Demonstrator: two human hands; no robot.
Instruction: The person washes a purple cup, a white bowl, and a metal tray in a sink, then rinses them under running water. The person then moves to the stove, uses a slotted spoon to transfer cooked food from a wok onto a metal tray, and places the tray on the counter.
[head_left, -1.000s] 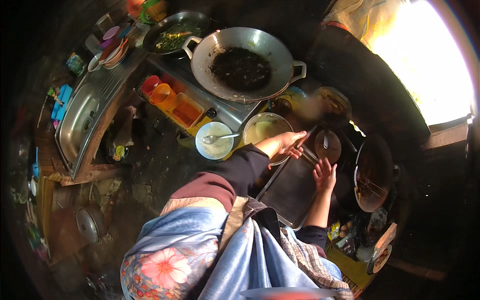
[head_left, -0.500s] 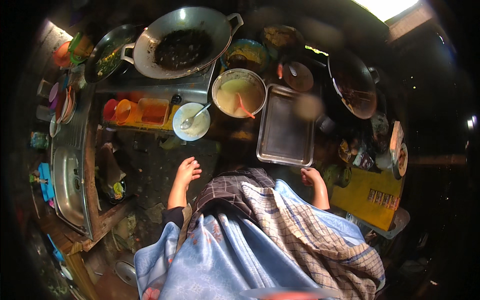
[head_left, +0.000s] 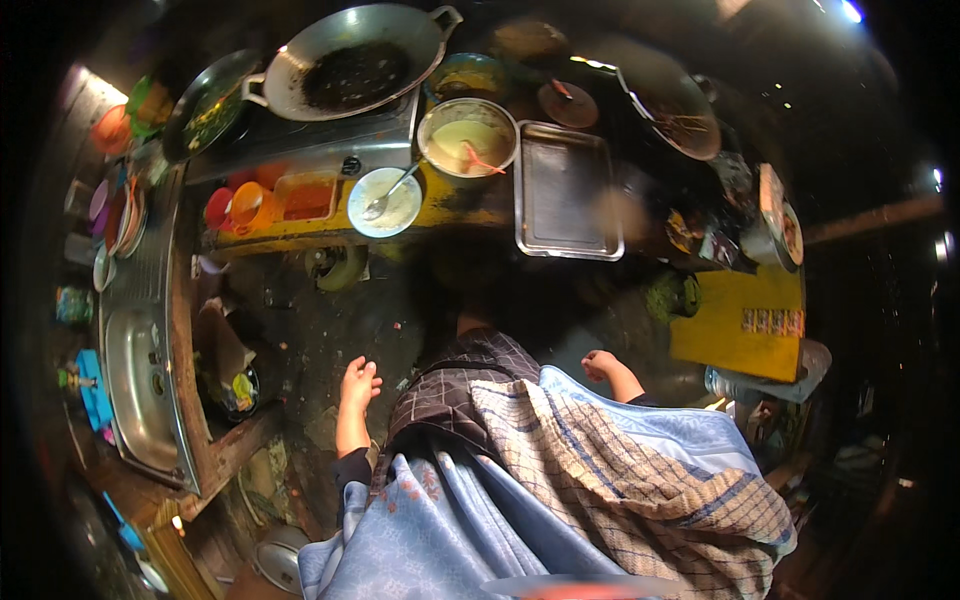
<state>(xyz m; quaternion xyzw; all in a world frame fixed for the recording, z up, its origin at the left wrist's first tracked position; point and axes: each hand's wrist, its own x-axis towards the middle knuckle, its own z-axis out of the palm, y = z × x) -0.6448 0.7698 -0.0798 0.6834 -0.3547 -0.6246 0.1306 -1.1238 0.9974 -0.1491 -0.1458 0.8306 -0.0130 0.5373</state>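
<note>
My left hand hangs beside my apron with fingers apart and nothing in it. My right hand is at the other side, loosely curled, with nothing visible in it. Beyond them, on the work surface, are a white bowl of pale mixture with a metal spoon, a larger bowl of creamy batter with a reddish utensil, and a rectangular steel tray. A big wok with dark residue stands behind, with a dark pan holding greens at its left.
A steel sink and stacked plates line the left. Orange containers sit below the wok. A yellow board, another wok and packages are on the right. A pot lid lies low at the left.
My hands came back from over the batter bowl and tray to my sides, now farther from the work surface. The view has turned and shifted back, so the counter sits higher in it.
</note>
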